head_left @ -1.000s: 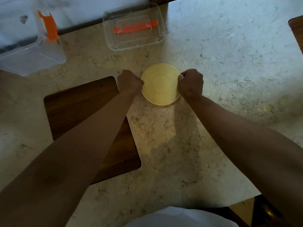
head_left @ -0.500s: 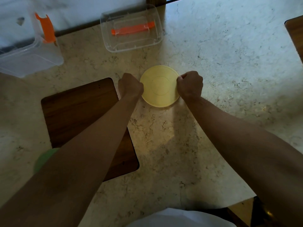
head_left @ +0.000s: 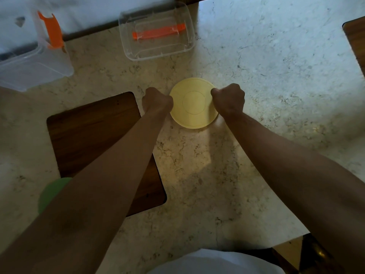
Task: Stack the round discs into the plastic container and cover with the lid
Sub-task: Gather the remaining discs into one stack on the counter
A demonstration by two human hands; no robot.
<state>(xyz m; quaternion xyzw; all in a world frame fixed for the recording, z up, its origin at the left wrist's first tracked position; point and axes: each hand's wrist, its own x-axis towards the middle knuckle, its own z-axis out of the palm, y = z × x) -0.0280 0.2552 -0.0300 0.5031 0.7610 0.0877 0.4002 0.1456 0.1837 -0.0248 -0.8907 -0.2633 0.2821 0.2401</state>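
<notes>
A yellow round disc (head_left: 194, 102) lies flat on the marble table. My left hand (head_left: 157, 100) is curled at its left edge and my right hand (head_left: 228, 100) at its right edge, both gripping the rim. A green disc (head_left: 51, 191) peeks out beside my left forearm at the lower left, mostly hidden. The clear plastic container (head_left: 33, 64) with an orange clasp stands at the far left. Its clear lid (head_left: 157, 31) with an orange handle lies upside down at the back centre.
A dark wooden board (head_left: 92, 135) lies on the table under my left forearm. Another wooden piece (head_left: 355, 38) shows at the right edge. The marble table (head_left: 276, 76) has bare room to the right of the disc.
Both hands and the yellow disc sit slightly lower in view than a second ago as the camera shifted. The green disc has come into sight beside my left forearm.
</notes>
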